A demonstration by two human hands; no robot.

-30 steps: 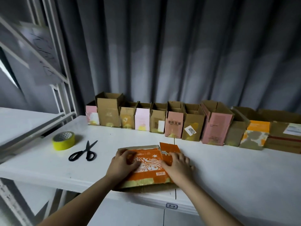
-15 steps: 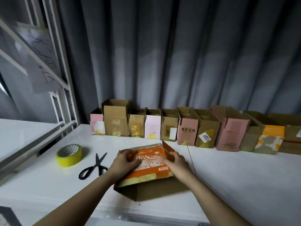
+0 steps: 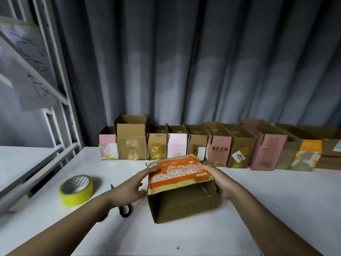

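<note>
Orange-topped cardboard box (image 3: 177,172) lies crosswise (open mouth facing the person); right hand (image 3: 219,179) grips its side, left hand (image 3: 127,187) touches it, fingers straight.

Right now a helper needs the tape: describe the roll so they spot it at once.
On the white table, look left of the orange-flapped box. The tape roll lies flat there beside black scissors. It is the only round, yellow thing.
</note>
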